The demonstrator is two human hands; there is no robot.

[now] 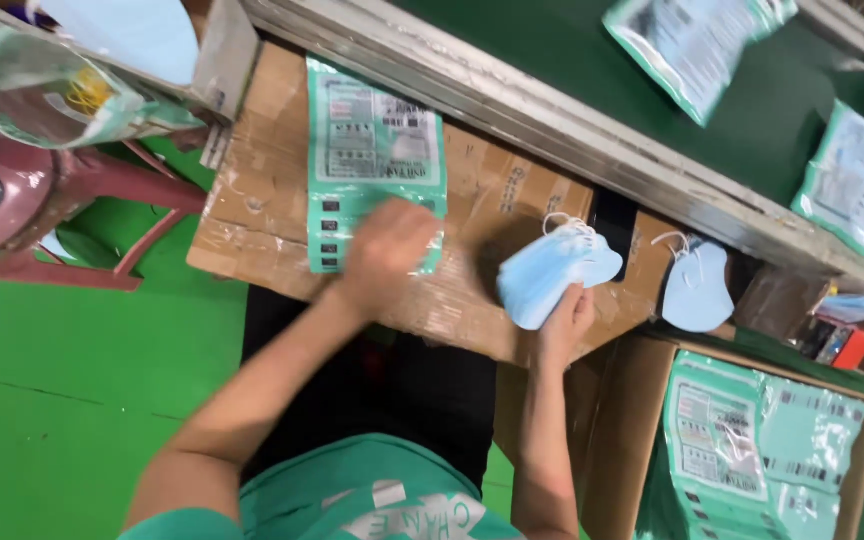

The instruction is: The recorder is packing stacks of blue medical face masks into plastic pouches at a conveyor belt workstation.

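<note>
Left hand (384, 250) is lying blurred on the teal pouch (372, 150) on the cardboard bench (252, 210), grip unclear, hiding its lower right corner, while right hand (564, 320) is pinching a blue mask stack (552, 270), fingers partly hidden behind it.

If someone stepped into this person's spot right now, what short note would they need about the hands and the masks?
Left hand: pressed on the flat green-and-white plastic pouch lying on the brown cardboard sheet; grip blurred.
Right hand: holds a stack of pale blue face masks over the cardboard.
Nearby: one loose blue mask to the right; more pouches in the open cardboard box at lower right.
Done: stack gathered. Left: the masks are not yet in the pouch.
</note>
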